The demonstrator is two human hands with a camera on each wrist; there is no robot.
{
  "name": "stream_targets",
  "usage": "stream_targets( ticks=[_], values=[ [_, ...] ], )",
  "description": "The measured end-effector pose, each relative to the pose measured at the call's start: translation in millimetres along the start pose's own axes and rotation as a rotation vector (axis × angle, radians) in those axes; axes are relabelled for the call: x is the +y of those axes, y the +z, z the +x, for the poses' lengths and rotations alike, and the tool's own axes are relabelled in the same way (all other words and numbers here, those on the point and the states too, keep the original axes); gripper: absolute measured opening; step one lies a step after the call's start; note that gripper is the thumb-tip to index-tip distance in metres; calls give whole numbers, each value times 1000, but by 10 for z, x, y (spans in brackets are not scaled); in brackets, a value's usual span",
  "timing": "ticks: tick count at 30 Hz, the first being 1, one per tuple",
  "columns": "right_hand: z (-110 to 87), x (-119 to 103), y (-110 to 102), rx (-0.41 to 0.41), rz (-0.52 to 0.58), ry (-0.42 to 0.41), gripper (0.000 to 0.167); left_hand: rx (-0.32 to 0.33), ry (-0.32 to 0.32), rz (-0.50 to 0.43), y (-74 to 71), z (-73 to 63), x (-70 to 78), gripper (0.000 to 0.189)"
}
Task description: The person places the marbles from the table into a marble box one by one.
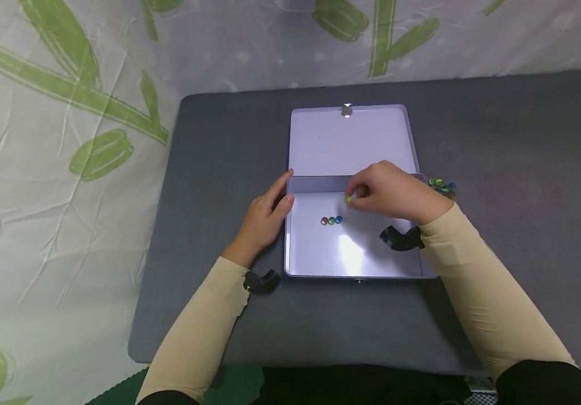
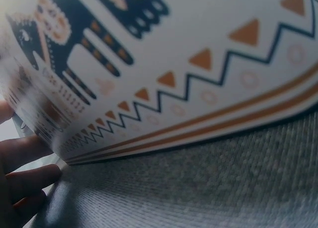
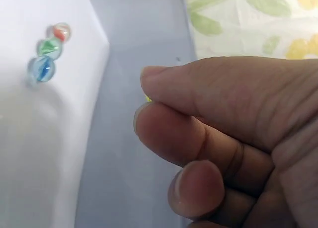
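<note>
A shallow metal box [image 1: 316, 253] lies on the table, its lid [image 1: 351, 140] folded back. Inside it, an orange-red marble [image 1: 324, 221], a green marble [image 1: 331, 221] and a blue marble [image 1: 339, 219] sit in a short row. My right hand [image 1: 389, 194] is over the box and pinches a yellow-green marble [image 1: 348, 199] between thumb and fingertips; in the right wrist view only a yellow sliver of it shows. With fairly straight fingers, my left hand [image 1: 260, 222] touches the box's left side. Patterned outer wall [image 2: 189, 99] fills much of the left wrist view.
Several more marbles [image 1: 441, 187] lie in a cluster just right of the box, partly behind the right forearm. Grey cloth covers the table [image 1: 523, 225]. A metal clasp [image 1: 347, 111] sits at the lid's far edge. White sheeting with green leaf prints [image 1: 67, 225] hangs around the table.
</note>
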State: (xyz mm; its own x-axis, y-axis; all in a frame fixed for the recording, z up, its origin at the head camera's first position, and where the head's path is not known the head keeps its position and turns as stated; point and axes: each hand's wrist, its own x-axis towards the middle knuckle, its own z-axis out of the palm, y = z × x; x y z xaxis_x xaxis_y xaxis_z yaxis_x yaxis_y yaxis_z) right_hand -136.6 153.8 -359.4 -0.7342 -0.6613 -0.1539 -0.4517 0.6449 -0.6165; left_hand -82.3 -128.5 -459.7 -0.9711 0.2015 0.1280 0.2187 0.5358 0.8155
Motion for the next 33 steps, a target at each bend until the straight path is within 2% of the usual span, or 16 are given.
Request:
stream_targets(
  ticks=[7, 16, 25, 30, 33],
  values=[
    [59, 34, 51, -68, 10, 23, 7, -10, 1, -10, -6, 27, 14, 82],
    [98, 81, 177, -151, -28, 47, 9, -11, 0, -1, -4, 36, 32, 83],
    [96, 115, 258, -159, -83, 35, 9, -17, -18, -2, 6, 16, 43, 77],
    [105, 133, 279, -161, -104, -7, 11, -12, -21, -5, 11, 13, 33, 79],
    [108, 141, 287, -164, -104, -5, 11, -3, -17, 2, 13, 12, 28, 82]
  ],
)
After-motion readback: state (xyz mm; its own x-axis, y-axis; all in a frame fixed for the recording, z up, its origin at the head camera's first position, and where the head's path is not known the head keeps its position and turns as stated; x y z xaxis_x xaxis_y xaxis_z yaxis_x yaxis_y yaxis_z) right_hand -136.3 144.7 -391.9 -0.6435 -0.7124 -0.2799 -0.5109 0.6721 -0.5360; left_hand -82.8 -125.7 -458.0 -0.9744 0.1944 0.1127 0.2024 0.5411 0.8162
